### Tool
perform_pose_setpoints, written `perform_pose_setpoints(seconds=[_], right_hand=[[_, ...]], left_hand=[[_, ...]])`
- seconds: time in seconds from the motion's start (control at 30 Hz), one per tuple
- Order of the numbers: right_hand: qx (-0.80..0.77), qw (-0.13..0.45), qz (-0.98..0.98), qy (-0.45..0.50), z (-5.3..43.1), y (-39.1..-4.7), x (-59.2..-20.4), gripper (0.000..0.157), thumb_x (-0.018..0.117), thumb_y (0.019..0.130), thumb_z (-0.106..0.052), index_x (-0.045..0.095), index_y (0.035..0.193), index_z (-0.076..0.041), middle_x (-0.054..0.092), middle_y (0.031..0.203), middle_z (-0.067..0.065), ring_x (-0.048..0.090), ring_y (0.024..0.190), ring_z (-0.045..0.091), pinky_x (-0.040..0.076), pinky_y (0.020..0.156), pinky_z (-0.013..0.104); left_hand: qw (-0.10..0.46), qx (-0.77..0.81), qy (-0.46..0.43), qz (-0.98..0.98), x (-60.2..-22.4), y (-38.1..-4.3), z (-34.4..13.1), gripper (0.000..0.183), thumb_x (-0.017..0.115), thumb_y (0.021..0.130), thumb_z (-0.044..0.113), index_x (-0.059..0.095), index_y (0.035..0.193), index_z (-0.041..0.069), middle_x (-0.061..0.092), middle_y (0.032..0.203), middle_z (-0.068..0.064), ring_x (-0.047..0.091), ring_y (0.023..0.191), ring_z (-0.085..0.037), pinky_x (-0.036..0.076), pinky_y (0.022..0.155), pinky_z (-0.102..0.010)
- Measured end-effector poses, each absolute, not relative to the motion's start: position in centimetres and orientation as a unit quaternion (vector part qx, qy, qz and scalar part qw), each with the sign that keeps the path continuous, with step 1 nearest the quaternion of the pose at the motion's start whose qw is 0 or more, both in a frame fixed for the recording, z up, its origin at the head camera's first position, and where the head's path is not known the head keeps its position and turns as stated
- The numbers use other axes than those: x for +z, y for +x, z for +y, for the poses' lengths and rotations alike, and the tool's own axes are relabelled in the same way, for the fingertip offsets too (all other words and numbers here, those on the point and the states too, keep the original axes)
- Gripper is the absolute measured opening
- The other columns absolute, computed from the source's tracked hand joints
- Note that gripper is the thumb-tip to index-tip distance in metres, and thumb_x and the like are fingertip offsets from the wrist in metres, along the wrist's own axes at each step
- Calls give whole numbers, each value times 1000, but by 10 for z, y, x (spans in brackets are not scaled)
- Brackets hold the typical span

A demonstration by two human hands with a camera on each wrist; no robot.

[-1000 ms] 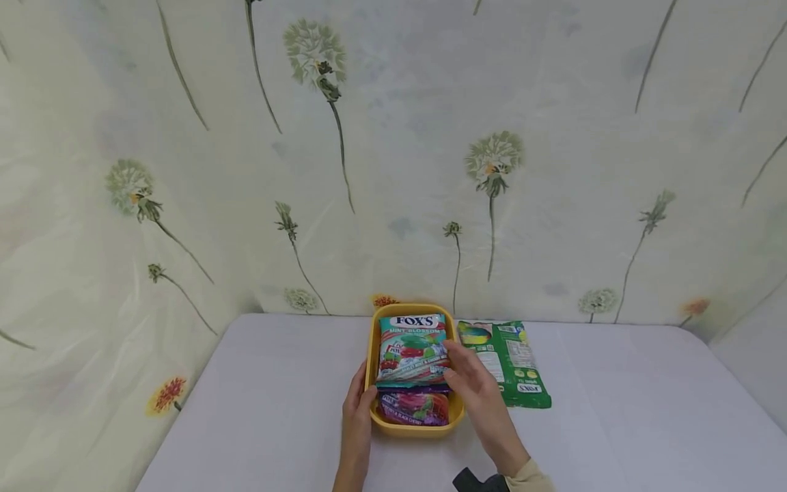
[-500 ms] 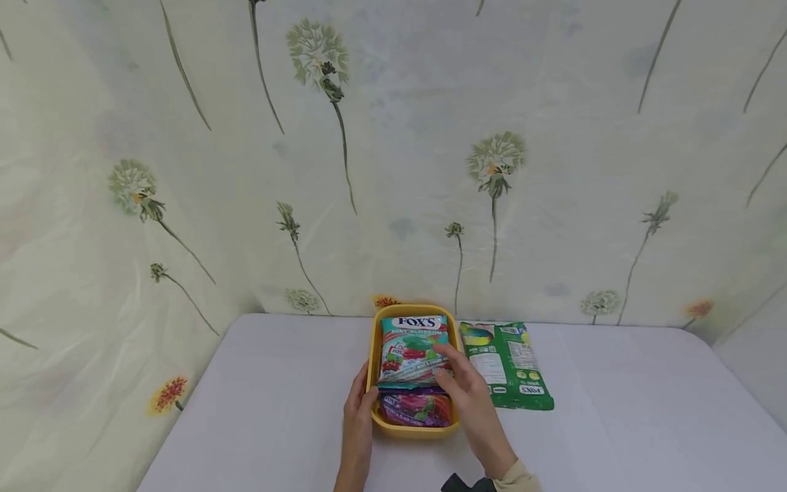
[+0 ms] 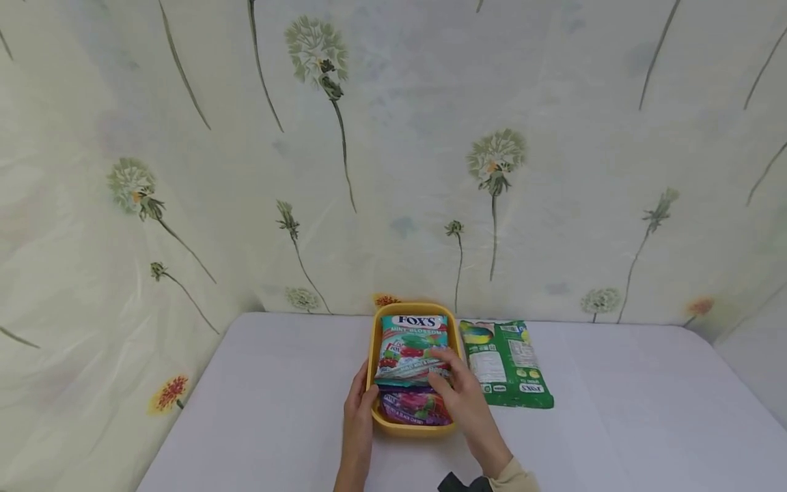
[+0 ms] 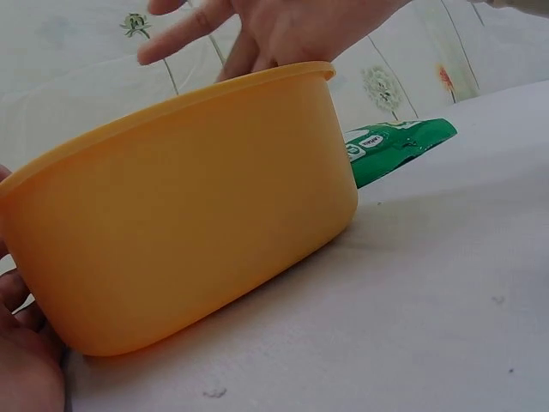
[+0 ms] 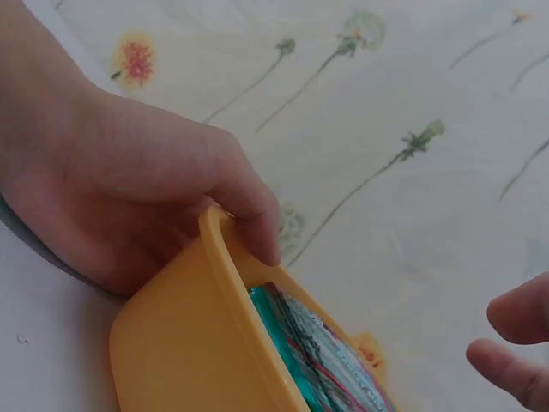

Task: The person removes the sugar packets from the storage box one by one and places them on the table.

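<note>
A yellow plastic tub (image 3: 415,432) stands on the white table. In it lie a teal FOX'S Mint Blossom candy bag (image 3: 410,342) on top and a purple candy bag (image 3: 412,407) nearer the front. My left hand (image 3: 358,417) grips the tub's left side; its thumb hooks over the rim, as the right wrist view shows. Over the tub's right side hovers my right hand (image 3: 464,396), fingers spread and relaxed above the teal bag's lower right part. The left wrist view has that right hand (image 4: 300,30) above the rim, with nothing held.
Beside the tub on the right, a green FOX'S bag (image 3: 513,365) lies flat on the table. A floral backdrop (image 3: 393,171) rises behind the table's back edge. A black wrist strap (image 3: 464,482) shows at my right wrist, by a beige sleeve.
My right hand has moved left, from the tub's right rim to over the teal bag. The left hand and the tub stay in place.
</note>
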State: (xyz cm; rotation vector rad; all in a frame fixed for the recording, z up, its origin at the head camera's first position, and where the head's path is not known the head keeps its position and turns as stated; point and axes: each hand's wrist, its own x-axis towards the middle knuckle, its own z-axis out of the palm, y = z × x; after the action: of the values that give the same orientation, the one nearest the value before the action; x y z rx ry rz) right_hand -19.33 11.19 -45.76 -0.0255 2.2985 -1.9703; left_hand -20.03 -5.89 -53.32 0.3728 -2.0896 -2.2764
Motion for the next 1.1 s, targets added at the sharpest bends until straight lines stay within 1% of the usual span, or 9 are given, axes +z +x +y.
perform_pose_setpoints(seconds=[0.1, 0.17, 0.37, 0.43, 0.63, 0.77, 1.0, 1.1], right_hand=[[-617, 52, 785, -6, 109, -194, -461, 37, 52, 96, -25, 49, 133, -23, 13, 159, 11, 5, 148, 35, 9, 112, 67], [-610, 52, 791, -3, 108, -196, -463, 37, 52, 96, -25, 50, 132, -24, 12, 160, 10, 3, 148, 34, 7, 110, 70], [-613, 65, 787, -1, 107, -200, -461, 38, 52, 96, -28, 49, 133, -25, 13, 159, 11, 3, 148, 35, 9, 112, 68], [-619, 70, 783, 1, 107, -202, -460, 38, 53, 95, -28, 49, 133, -24, 16, 158, 10, 9, 147, 36, 13, 112, 67], [-631, 71, 772, 19, 108, -204, -460, 38, 52, 96, -23, 47, 133, -22, 36, 148, 8, 30, 140, 32, 28, 113, 57], [-632, 70, 771, 24, 107, -205, -461, 38, 52, 96, -21, 47, 133, -20, 39, 146, 9, 34, 138, 31, 29, 113, 55], [-632, 91, 769, 35, 108, -207, -461, 38, 53, 94, -25, 48, 132, -21, 41, 144, 10, 40, 131, 30, 34, 110, 55], [-634, 92, 767, 34, 108, -208, -460, 38, 54, 94, -26, 48, 132, -20, 43, 142, 11, 44, 126, 29, 38, 107, 52]], left_hand=[[7, -732, 121, -671, -533, -200, -59, 52, 46, 94, 25, 36, 145, 22, 30, 155, -6, 23, 145, -31, 26, 115, -50], [6, -730, 122, -673, -533, -200, -59, 52, 46, 94, 25, 36, 145, 22, 30, 155, -6, 23, 145, -31, 26, 115, -50], [19, -728, 112, -676, -530, -201, -61, 51, 45, 95, 23, 36, 145, 22, 31, 155, -4, 24, 145, -29, 25, 116, -49], [19, -728, 108, -677, -530, -202, -61, 51, 45, 95, 23, 36, 145, 23, 31, 155, -3, 23, 145, -28, 25, 116, -49], [16, -729, 116, -674, -531, -202, -61, 51, 46, 95, 23, 36, 145, 22, 30, 155, -5, 23, 145, -30, 25, 116, -50], [12, -730, 124, -672, -531, -202, -60, 52, 46, 94, 23, 36, 145, 22, 30, 155, -5, 22, 145, -30, 25, 116, -50], [5, -727, 131, -674, -530, -200, -59, 52, 44, 95, 23, 36, 146, 22, 28, 156, -7, 20, 146, -31, 24, 116, -51], [7, -728, 127, -673, -529, -200, -59, 52, 45, 95, 24, 36, 146, 22, 28, 156, -6, 19, 146, -31, 23, 116, -51]])
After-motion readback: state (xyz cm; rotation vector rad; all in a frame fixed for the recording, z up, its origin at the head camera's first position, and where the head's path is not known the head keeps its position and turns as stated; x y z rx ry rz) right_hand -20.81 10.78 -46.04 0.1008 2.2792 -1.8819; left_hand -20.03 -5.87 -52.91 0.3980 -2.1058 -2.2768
